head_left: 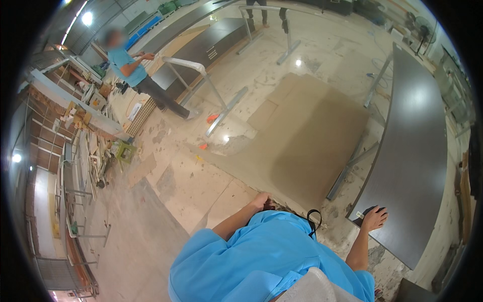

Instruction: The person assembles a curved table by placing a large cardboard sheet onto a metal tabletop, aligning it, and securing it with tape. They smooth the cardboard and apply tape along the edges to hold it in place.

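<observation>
A long dark grey-brown panel (410, 131) lies raised on metal stands at my right. My right hand (375, 219) is on its near end, fingers curled over a small black object (358, 215) with a pale label; its kind I cannot make out. My left hand (260, 201) is close to my waist, at the front edge of my blue shirt. Its fingers are mostly hidden, and whether it holds anything does not show. A thin black loop (315, 219) sticks out by my shirt front.
A brown sheet (317, 136) covers the floor ahead, beside a metal stand leg (340, 178). Farther left, a person (132, 68) in a blue shirt stands by another dark panel (221, 43) and a metal trestle (193, 68). A green stool (123, 151) and scrap strips (95, 156) lie left.
</observation>
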Demonstrator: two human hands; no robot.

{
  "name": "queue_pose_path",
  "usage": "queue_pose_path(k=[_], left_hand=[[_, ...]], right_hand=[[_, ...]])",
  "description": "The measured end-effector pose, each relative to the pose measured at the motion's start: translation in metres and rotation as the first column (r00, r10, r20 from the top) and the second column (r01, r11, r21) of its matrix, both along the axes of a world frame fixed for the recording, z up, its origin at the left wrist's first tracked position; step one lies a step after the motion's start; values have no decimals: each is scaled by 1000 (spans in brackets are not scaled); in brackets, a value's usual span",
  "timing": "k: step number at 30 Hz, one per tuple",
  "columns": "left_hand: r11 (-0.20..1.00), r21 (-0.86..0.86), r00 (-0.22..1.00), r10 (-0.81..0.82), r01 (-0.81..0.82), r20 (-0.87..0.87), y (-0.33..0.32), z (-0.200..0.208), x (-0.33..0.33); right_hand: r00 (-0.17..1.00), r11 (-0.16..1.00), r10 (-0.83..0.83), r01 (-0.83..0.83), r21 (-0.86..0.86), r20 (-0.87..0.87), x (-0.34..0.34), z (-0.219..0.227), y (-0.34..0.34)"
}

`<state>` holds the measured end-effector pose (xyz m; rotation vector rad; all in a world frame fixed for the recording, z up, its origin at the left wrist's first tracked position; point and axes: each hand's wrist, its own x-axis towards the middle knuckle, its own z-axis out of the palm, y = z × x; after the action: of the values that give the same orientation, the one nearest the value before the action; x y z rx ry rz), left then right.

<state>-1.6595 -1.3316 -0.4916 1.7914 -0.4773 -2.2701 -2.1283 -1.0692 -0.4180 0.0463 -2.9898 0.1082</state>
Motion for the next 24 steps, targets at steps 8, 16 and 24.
queue_pose_path(k=[8, 16, 24], left_hand=[[1000, 14, 999, -17, 18, -30, -1, -9, 4], [1000, 10, 996, -4, 5, -84, -5, -16, 6], [999, 32, 1000, -19, 19, -8, -8, -4, 2]], right_hand=[[999, 1000, -5, 5, -1, 33, 2, 4, 0], [1000, 1000, 11, -11, -13, -6, -1, -1, 0], [1000, 1000, 5, -5, -23, -17, -1, -2, 1]])
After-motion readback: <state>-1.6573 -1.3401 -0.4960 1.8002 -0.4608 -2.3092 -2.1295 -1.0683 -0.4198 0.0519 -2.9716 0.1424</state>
